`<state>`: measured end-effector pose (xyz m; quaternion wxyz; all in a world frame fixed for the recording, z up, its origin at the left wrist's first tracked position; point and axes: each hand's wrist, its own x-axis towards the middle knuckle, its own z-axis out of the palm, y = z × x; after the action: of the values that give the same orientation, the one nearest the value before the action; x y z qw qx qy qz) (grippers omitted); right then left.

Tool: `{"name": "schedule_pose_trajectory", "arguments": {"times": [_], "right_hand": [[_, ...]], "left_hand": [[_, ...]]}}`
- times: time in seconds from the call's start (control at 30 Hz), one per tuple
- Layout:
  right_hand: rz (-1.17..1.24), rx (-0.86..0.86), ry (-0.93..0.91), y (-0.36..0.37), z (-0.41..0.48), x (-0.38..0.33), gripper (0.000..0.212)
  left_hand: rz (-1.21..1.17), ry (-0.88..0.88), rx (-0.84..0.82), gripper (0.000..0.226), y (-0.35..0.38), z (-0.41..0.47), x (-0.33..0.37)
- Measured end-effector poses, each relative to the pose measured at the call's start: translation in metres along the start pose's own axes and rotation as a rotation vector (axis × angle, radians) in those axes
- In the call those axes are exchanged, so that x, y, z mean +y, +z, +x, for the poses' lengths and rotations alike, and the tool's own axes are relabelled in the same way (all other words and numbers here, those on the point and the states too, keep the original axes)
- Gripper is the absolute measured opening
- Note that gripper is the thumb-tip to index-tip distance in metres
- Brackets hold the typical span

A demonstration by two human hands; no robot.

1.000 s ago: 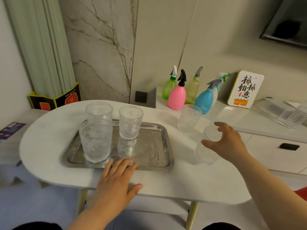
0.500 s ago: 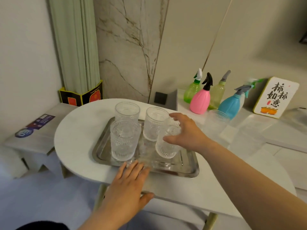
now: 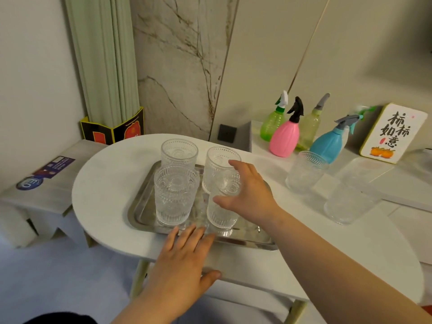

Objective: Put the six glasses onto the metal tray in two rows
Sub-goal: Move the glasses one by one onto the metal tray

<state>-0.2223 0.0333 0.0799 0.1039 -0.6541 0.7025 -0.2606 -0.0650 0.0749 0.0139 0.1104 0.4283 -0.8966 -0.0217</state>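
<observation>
The metal tray (image 3: 143, 208) lies on the white oval table (image 3: 105, 183). On it stand three ribbed clear glasses: a back-left glass (image 3: 179, 151), a front-left glass (image 3: 174, 197) and a back-middle glass (image 3: 218, 160). Another glass (image 3: 221, 216) stands in the front row with its base on the tray, and my right hand (image 3: 249, 191) is wrapped round its upper part. Two more glasses (image 3: 305, 173) (image 3: 348, 203) stand on the table to the right of the tray. My left hand (image 3: 184, 258) rests flat on the table with fingertips at the tray's near rim, holding nothing.
Several spray bottles (image 3: 284, 136) and a small sign (image 3: 392, 134) line a ledge behind the table on the right. A low bench (image 3: 35, 192) sits to the left. The tray's right end is bare metal.
My right hand picked up a glass from the table's right side, carried it left and set it down in the tray's front row. My left hand stayed at the tray's near edge.
</observation>
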Motion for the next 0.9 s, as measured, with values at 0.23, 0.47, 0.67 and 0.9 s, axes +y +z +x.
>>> {"name": "schedule_pose_trajectory", "arguments": {"times": [0.23, 0.47, 0.67, 0.9], "right_hand": [[0.053, 0.005, 0.03, 0.004, -0.001, -0.003, 0.095], [0.071, 0.187, 0.14, -0.019, -0.029, 0.036, 0.086], [0.005, 0.536, 0.434, -0.038, -0.076, 0.117, 0.07], [0.393, 0.723, 0.739, -0.06, -0.078, 0.189, 0.099]], "left_hand": [[0.016, 0.054, 0.155, 0.073, 0.012, -0.004, 0.0], [-0.064, 0.064, 0.185, 0.057, 0.013, -0.008, 0.0], [-0.13, 0.242, 0.137, 0.059, 0.022, 0.001, 0.026], [-0.184, 0.245, 0.124, 0.07, 0.028, 0.016, 0.049]]}}
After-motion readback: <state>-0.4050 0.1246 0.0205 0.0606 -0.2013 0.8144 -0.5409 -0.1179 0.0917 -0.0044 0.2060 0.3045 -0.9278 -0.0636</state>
